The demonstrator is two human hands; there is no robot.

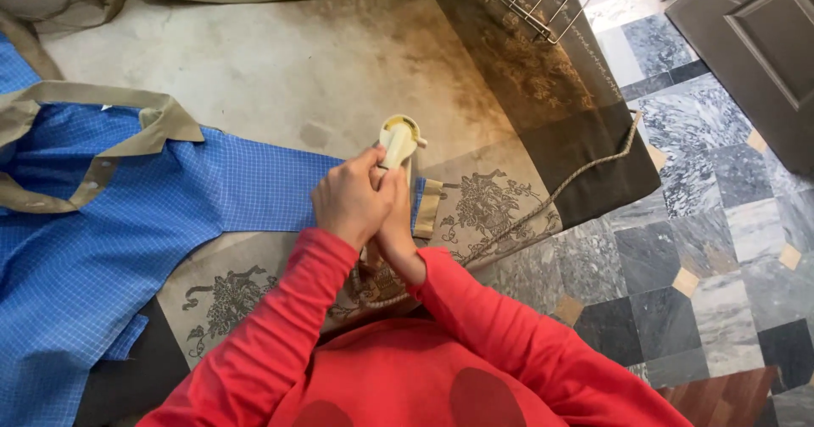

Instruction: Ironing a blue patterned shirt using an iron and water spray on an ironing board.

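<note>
On the cloth-covered tabletop [280,71], both hands clench a cream iron [398,139] standing on the sleeve of a blue checked shirt [127,223]: left grip [349,202] beside right grip [395,215], braided cord [585,168] trailing right.

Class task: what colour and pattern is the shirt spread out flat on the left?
The shirt is blue with a fine white check, clearest in the head view.

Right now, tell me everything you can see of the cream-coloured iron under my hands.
The iron is mostly hidden. What shows is a cream, plastic-looking handle end and a round yellowish dial at its top. It stands on the cuff end of the blue checked shirt's sleeve, over a patterned cloth. The left hand and right hand both grip its handle. A braided beige cord runs off to the right across the cloth.
</note>
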